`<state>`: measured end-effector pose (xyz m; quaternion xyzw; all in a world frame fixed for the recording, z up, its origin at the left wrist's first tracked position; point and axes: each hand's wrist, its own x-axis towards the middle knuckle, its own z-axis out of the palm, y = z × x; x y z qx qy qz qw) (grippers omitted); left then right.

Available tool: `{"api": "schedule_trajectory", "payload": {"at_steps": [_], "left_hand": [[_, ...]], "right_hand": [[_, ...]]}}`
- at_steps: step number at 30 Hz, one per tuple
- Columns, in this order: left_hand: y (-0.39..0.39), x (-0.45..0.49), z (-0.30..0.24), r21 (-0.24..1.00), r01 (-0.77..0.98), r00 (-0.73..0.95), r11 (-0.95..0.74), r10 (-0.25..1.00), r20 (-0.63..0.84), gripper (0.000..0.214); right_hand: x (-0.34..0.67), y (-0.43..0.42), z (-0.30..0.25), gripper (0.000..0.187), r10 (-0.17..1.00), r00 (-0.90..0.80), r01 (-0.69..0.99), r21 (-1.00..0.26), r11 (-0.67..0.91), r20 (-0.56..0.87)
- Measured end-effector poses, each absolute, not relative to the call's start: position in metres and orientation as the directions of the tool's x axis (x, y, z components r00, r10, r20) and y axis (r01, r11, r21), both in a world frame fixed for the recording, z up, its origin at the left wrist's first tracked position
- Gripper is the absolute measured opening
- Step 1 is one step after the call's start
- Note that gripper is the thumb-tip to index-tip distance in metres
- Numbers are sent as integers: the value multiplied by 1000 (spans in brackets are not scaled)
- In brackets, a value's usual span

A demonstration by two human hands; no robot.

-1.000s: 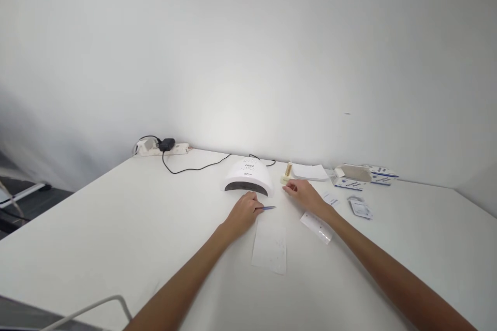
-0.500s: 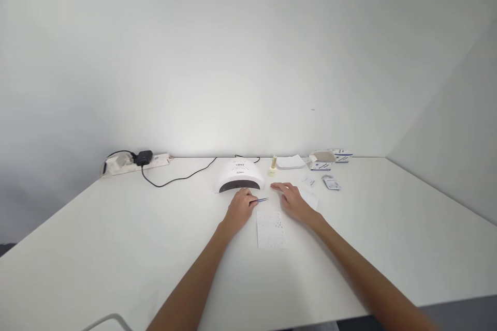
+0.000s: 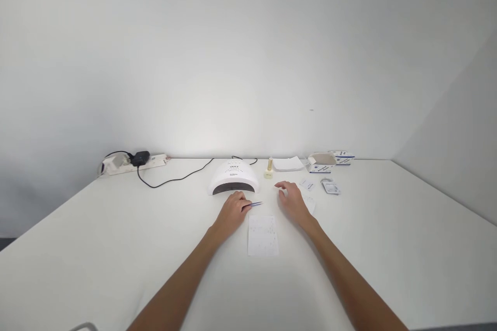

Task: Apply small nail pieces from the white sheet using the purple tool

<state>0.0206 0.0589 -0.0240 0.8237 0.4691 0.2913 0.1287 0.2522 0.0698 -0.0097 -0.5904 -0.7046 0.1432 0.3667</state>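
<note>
My left hand (image 3: 232, 212) rests on the table just in front of a white nail lamp (image 3: 233, 173). Its fingers are closed around blue tweezers (image 3: 255, 204), whose tips point to the right. A sheet of paper (image 3: 263, 238) with small faint marks lies below the tweezers. To the right, my right hand (image 3: 292, 201) is over the table with thumb and index finger apart, and nothing shows between them. Partly behind its wrist lies another pale sheet (image 3: 309, 203). A small bottle with a gold cap (image 3: 268, 169) stands beyond my right fingertips.
At the back right are a stack of white sheets (image 3: 288, 164), an open box (image 3: 322, 163) and another box (image 3: 343, 158). Small packets (image 3: 330, 186) lie before them. A power strip (image 3: 155, 162) with a black adapter (image 3: 140, 158) and cable sits at back left.
My view has shifted slightly. My right hand has drawn a little to the right, away from the bottle, its fingers more curled. The left hand keeps the tweezers in about the same place.
</note>
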Motion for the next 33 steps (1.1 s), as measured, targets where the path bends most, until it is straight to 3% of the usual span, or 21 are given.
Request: {"api": "schedule_trajectory", "payload": {"at_steps": [4,6,9,11,15,17,25,29,33], "left_hand": [[64,21,-29,487,708,379,-511,857,348,30],[66,20,-29,517,695,374,-500,865,334,30],[68,18,-25,566,681,361,-466,885,294,30],[66,18,-20,582,683,351,-441,897,268,29],[58,18,-13,520,708,378,-478,878,293,30],[56,17,-13,482,727,381,-489,871,310,31],[54,15,-19,473,745,354,-470,880,317,29],[50,18,-14,518,717,307,-466,879,366,32],[49,21,-10,639,615,227,-462,880,418,32]], "right_hand": [[254,58,5,19,952,-151,662,-688,298,267],[254,47,17,28,962,-210,703,-656,274,176],[251,30,25,22,958,-271,754,-598,272,94],[247,20,23,19,939,-339,785,-535,313,52],[238,9,10,39,912,-409,861,-332,384,-7],[236,8,7,44,911,-412,876,-288,387,-30],[240,19,-2,46,914,-399,792,-532,301,-77],[239,26,-10,34,936,-348,722,-653,231,-54],[237,29,-12,19,952,-307,619,-756,211,15]]}}
